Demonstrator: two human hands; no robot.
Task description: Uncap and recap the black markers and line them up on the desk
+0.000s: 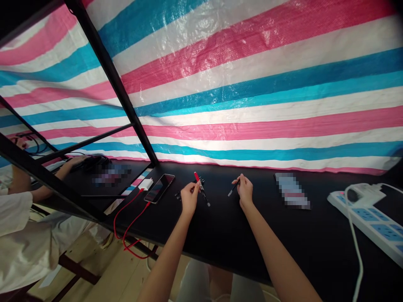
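Note:
My left hand is closed in a pinch at a red pen-like stick, whose lower part is hard to make out. Around and under those fingers lies a small pile of slim black pens, some with clear tips. To the right, my right hand grips a slim black pen between thumb and fingers, its tip slanting down to the left over the black table. The two hands are apart.
Left of the pile is a phone beside a white charger with a red cable. A blurred flat item and a white power strip lie right. Another person's arm shows beyond the black frame.

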